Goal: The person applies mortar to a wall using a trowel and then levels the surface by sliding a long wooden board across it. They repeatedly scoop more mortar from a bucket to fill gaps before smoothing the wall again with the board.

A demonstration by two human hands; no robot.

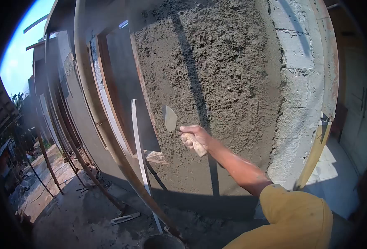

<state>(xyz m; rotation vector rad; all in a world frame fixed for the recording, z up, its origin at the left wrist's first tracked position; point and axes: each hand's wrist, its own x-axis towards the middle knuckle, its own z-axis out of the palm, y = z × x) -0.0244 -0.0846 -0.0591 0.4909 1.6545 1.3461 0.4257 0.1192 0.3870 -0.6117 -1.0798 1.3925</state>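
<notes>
My right hand [193,137] is closed around the pale handle of a trowel [170,119]. The trowel's pointed metal blade tips upward, close over the wet mortar on the wall [233,83]. That mortar is rough and lumpy higher up and smoother low down and toward the window side. My bent right arm, in a yellow sleeve [295,216], reaches in from the lower right. Left of the blade stands the wooden window frame [144,76], its sill [154,157] spattered with mortar. My left hand is out of the picture.
Bamboo poles [104,128] and a thin wooden batten [139,145] lean in front of the window. A dark bucket [163,242] stands at the bottom, with a wooden float [125,218] on the ground nearby. Bare blocks [295,50] show at the right, beside a yellowish post [312,157].
</notes>
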